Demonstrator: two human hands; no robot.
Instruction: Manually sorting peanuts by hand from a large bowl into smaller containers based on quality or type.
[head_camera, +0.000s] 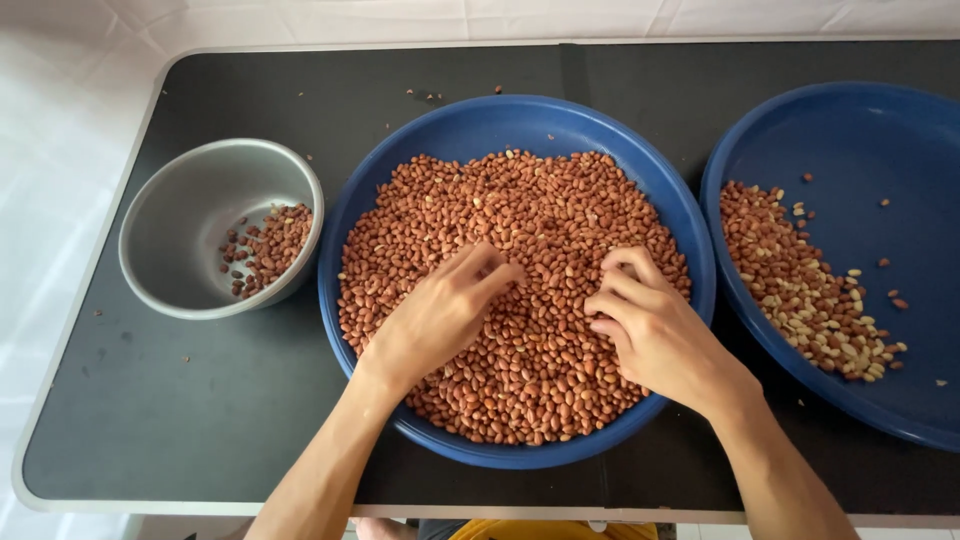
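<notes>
While both hands (545, 320) rest on them, peanuts (540, 210) fill the blue tray (400, 160).

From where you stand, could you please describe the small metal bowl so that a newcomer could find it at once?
Start at the dark table and find the big blue tray full of peanuts under both hands. Just to its left sits the grey bowl. It is the only metal, deep-sided dish, far smaller than the two blue trays, holding just a small heap of darker peanuts.
</notes>
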